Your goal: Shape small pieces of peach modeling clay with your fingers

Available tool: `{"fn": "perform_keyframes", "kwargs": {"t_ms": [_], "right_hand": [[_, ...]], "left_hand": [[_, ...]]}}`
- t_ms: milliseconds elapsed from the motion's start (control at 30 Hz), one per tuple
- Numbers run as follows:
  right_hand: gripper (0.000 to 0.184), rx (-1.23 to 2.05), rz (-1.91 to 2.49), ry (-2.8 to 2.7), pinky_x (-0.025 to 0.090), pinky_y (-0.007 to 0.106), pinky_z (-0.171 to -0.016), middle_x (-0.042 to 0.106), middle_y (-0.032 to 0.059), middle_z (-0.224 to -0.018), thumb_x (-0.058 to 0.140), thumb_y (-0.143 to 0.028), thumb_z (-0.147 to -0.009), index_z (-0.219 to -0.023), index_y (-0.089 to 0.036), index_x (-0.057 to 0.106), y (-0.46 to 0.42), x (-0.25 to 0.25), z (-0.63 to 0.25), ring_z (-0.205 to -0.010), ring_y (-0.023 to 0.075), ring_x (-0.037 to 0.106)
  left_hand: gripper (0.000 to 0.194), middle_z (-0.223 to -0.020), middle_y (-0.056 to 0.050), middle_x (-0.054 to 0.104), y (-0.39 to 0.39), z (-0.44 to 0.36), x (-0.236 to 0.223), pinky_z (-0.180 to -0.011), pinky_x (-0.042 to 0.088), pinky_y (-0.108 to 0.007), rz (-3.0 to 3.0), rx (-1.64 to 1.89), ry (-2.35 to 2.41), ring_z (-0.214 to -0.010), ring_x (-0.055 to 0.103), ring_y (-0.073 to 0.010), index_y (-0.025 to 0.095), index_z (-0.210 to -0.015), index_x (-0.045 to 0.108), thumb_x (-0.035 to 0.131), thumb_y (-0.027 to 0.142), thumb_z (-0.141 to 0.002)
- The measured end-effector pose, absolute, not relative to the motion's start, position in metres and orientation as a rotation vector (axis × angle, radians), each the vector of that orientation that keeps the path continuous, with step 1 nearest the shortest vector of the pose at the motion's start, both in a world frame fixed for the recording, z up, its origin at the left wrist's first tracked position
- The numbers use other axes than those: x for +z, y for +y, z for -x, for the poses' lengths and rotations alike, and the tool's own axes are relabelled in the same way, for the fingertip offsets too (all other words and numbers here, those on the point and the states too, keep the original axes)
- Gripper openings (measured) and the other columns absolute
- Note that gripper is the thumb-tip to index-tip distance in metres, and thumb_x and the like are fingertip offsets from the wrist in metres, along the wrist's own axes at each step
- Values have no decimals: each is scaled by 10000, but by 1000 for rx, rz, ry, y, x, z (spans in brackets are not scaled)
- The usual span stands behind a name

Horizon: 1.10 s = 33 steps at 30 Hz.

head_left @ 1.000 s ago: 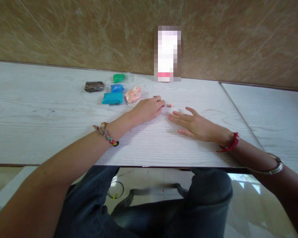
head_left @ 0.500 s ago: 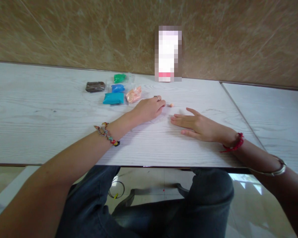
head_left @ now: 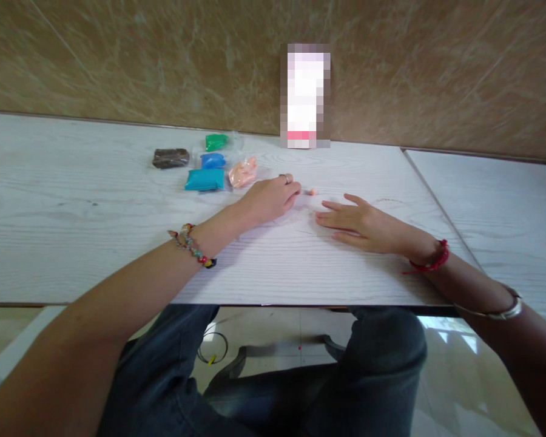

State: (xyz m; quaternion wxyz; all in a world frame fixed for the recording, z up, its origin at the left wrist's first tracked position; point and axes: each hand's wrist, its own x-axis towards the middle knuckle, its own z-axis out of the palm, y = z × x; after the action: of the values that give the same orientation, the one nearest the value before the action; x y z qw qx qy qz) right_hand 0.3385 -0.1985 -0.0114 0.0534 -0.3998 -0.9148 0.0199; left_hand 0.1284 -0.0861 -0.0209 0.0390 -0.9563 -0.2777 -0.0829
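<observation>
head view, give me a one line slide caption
Two bare hands near a small peach lump on a pale tabletop, five coloured packets at left.

The table (head_left: 264, 273) has the wall (head_left: 127, 67) at its twelve o'clock. On it I see a lump (head_left: 313, 192), with the left hand (head_left: 275, 197) at its nine and the right hand (head_left: 353, 224) at its four. At the lump's twelve, a blurred object (head_left: 304, 94) sits by the table's back edge, before the wall. At the left hand's ten lies the middle bag (head_left: 213, 161), with the back bag (head_left: 216, 142) at its twelve, right bag (head_left: 242, 173) at four, front bag (head_left: 204, 179) near seven, left bag (head_left: 171, 158) at nine. A seam (head_left: 442, 209) crosses the table at the right hand's three. At six, past the near edge, are the legs (head_left: 382, 358); a cable (head_left: 227, 348) lies on the floor (head_left: 273, 325).
</observation>
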Motion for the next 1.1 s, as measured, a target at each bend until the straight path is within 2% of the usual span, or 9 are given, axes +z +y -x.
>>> {"fn": "perform_keyframes", "kwargs": {"t_ms": [167, 333, 500, 633, 767, 967, 1100], "right_hand": [[428, -115, 1323, -2583, 298, 475, -1036, 443, 84, -1375, 399, -304, -909, -1325, -206, 416, -197, -11, -342, -1312, 213, 341], [335, -104, 1237, -2652, 328, 444, -1006, 569, 66, -1259, 388, -262, -914, -1198, -218, 559, -195, -22, -335, -1236, 201, 449], [280, -49, 1284, -2487, 422, 339, -862, 690, 43, -1002, 406, -288, -911, -957, -210, 671, -190, -27, -327, -972, 165, 601], [256, -60, 1363, -2367, 417, 332, -804, 692, 42, -878, 433, -289, -899, -865, -191, 667, -184, -24, -322, -862, 165, 605], [281, -156, 1479, -2369, 376, 372, -835, 695, 43, -904, 408, -272, -908, -872, -213, 680, -178, -23, -320, -889, 181, 599], [306, -197, 1370, -2477, 373, 350, -853, 673, 42, -1063, 372, -249, -921, -978, -219, 670, -183, -25, -325, -1012, 171, 579], [315, -211, 1388, -2491, 367, 370, -871, 678, 59, -1048, 367, -262, -923, -973, -198, 671, -194, -23, -324, -972, 176, 595]], "left_hand": [[287, -1017, -72, 583, -87, -129, -19, -607, 376, -243, 2931, -242, -862, -819, 586, -154, 146, -1015, 572, 328, 248, -903], [300, -1036, -76, 577, -88, -129, -19, -615, 381, -249, 2928, -243, -873, -831, 587, -158, 142, -1035, 565, 311, 236, -906], [307, -1026, -73, 581, -88, -130, -18, -642, 392, -247, 2943, -237, -881, -850, 584, -157, 143, -1036, 569, 307, 235, -906], [303, -1020, -69, 586, -87, -131, -19, -647, 396, -252, 2945, -241, -885, -840, 585, -162, 145, -1030, 574, 318, 238, -897], [309, -1022, -70, 583, -85, -133, -20, -688, 406, -253, 2943, -225, -902, -877, 579, -165, 146, -1040, 576, 320, 231, -890], [313, -1010, -75, 587, -85, -131, -20, -682, 406, -256, 2937, -209, -908, -860, 577, -164, 143, -1050, 574, 320, 226, -887], [296, -1019, -73, 589, -85, -129, -20, -691, 408, -259, 2935, -216, -902, -877, 578, -169, 149, -1047, 570, 334, 218, -881]]}}
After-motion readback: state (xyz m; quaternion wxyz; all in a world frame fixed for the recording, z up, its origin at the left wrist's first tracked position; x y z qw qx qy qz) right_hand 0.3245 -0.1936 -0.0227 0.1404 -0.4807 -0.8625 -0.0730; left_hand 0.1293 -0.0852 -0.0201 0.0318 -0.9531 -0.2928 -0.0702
